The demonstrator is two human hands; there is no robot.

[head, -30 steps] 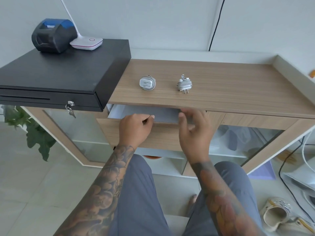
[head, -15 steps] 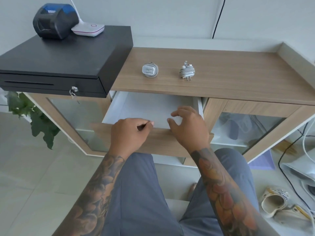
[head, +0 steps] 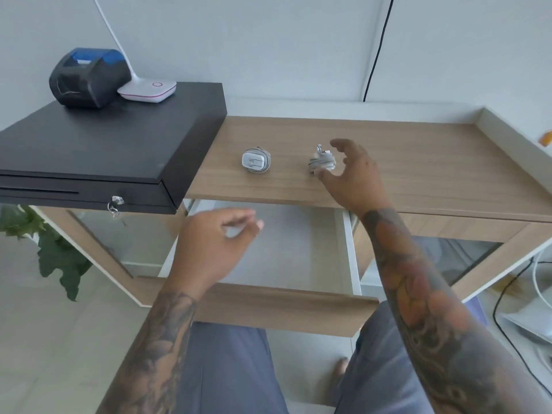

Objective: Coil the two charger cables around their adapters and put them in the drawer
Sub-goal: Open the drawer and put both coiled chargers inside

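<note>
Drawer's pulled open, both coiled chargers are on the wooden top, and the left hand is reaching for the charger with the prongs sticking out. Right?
Not quite: it is the right hand, open, that reaches for the charger with the prongs. The left hand hangs over the open drawer. The head view shows this. The other coiled charger does lie on the wooden top.

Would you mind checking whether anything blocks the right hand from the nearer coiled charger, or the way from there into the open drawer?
Nothing visible does. The right hand is open beside the right coiled white charger on the wooden countertop; the pulled-out white-lined drawer below looks clear.
</note>
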